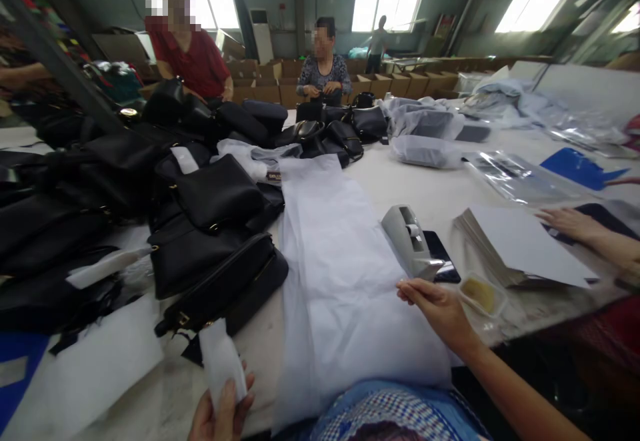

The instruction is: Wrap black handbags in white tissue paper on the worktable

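Observation:
At the lower left, my left hand (225,411) is closed around a folded strip of white wrapping paper (220,354), which stands up beside a black handbag (230,287). What lies inside the strip, if anything, is hidden. My right hand (435,311) has thumb and forefinger pinched together over the right edge of a stack of white translucent bags (345,261). Anything between those fingertips is too small to name. Just beyond them stands a grey tape dispenser (407,237), with a dark phone (440,254) lying against it.
Many black handbags (90,174) are heaped along the left. On the right sit a pile of grey-white boards (525,244) and a small plastic tub (483,294). A co-worker's hand (575,224) rests beyond the boards. Other people work across the table.

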`<act>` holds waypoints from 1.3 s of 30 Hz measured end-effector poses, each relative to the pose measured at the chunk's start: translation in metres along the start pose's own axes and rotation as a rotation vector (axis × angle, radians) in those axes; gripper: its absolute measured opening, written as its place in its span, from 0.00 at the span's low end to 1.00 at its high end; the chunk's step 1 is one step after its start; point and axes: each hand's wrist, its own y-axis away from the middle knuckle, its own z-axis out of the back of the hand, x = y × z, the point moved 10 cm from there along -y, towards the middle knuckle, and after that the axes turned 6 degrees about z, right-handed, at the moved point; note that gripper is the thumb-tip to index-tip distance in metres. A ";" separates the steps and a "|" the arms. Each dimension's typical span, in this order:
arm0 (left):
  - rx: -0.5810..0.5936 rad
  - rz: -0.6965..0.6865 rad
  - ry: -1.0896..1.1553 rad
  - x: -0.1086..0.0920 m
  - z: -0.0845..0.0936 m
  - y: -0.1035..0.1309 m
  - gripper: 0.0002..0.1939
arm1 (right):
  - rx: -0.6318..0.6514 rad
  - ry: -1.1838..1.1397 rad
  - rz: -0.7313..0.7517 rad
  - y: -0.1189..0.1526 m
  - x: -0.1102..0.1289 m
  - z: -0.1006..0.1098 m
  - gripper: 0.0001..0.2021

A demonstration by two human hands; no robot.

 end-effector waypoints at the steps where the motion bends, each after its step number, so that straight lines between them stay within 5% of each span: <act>1: -0.001 -0.026 0.013 -0.002 -0.001 0.004 0.32 | 0.088 -0.004 0.052 -0.001 0.019 -0.020 0.18; 5: 0.008 -0.120 0.037 -0.007 -0.008 0.021 0.25 | 0.487 -0.112 0.254 0.006 0.093 -0.112 0.15; 11: 0.053 -0.216 -0.003 -0.022 -0.021 0.034 0.19 | 1.076 -0.356 0.405 0.062 0.183 -0.240 0.12; 14: 0.097 -0.278 -0.005 -0.034 -0.027 0.040 0.17 | 1.253 -0.435 0.324 0.086 0.194 -0.288 0.15; 17: 0.082 -0.291 -0.033 -0.037 -0.025 0.041 0.19 | 1.285 -0.360 0.199 0.091 0.174 -0.324 0.20; 22: 0.067 -0.285 -0.057 -0.034 -0.016 0.037 0.20 | 1.247 -0.079 0.191 0.081 0.139 -0.344 0.22; 27: 0.086 -0.252 -0.040 -0.034 -0.014 0.037 0.21 | 1.241 0.073 0.319 0.077 0.140 -0.341 0.18; 32: 0.095 -0.243 -0.034 -0.037 -0.011 0.040 0.22 | 1.306 -0.016 0.409 0.086 0.148 -0.337 0.14; 39: 0.088 -0.174 0.047 -0.036 -0.009 0.041 0.34 | 1.209 -0.082 0.443 0.090 0.152 -0.333 0.13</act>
